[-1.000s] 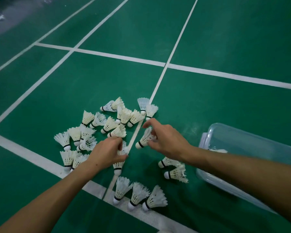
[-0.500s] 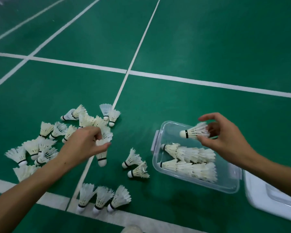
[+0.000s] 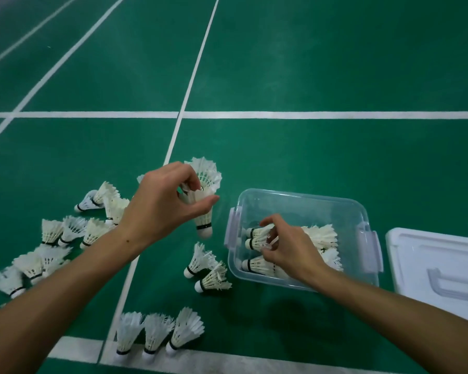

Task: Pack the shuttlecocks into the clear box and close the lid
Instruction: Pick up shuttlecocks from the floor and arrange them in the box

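While your right hand pinches a shuttlecock inside the clear box, your left hand pinches another shuttlecock by its feathers, which could crush if squeezed.

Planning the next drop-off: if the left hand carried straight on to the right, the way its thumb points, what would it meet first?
Probably the near-left rim of the clear box. The left hand holds a stack of shuttlecocks cork-down, just left of the box; depth is unclear, so it might pass above the rim.
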`<move>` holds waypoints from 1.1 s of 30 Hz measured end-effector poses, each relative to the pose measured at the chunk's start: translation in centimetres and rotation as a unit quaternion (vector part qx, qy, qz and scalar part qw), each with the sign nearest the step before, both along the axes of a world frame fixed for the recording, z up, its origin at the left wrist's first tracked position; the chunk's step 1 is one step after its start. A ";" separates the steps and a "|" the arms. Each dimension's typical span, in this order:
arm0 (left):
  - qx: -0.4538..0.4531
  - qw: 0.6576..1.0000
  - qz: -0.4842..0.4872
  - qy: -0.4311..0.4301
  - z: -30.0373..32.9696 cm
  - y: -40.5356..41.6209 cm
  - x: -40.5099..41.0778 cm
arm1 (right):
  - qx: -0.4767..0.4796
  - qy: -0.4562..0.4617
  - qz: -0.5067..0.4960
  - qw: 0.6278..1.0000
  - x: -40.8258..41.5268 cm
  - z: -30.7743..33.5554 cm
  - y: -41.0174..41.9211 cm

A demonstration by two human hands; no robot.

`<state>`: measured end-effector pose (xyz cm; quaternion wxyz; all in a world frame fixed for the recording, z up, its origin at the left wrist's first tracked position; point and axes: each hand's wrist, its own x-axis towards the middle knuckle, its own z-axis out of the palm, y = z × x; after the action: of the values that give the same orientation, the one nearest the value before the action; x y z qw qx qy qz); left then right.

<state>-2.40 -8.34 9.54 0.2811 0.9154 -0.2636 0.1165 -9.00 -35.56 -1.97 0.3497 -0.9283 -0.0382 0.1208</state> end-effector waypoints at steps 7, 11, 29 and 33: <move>-0.012 1.000 -0.012 0.007 -1.0 -0.5 -0.7 | 0.015 0.040 0.042 0.998 1.1 -0.9 0.9; -0.015 0.999 -0.033 0.013 -1.2 -1.0 -1.2 | 0.058 0.080 0.037 0.994 1.8 -1.0 0.5; 0.042 0.964 -0.248 0.086 -0.9 -5.5 -0.4 | 0.152 -0.146 0.044 0.976 0.0 8.8 -4.3; 0.052 0.958 -0.268 0.086 -1.1 -6.6 -0.1 | 0.158 -0.161 0.062 0.972 0.2 7.7 -4.0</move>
<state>-2.53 -14.97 8.49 0.2760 0.8308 -0.4800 -0.0561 -8.84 -39.55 5.76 0.4730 -0.8644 -0.1700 -0.0163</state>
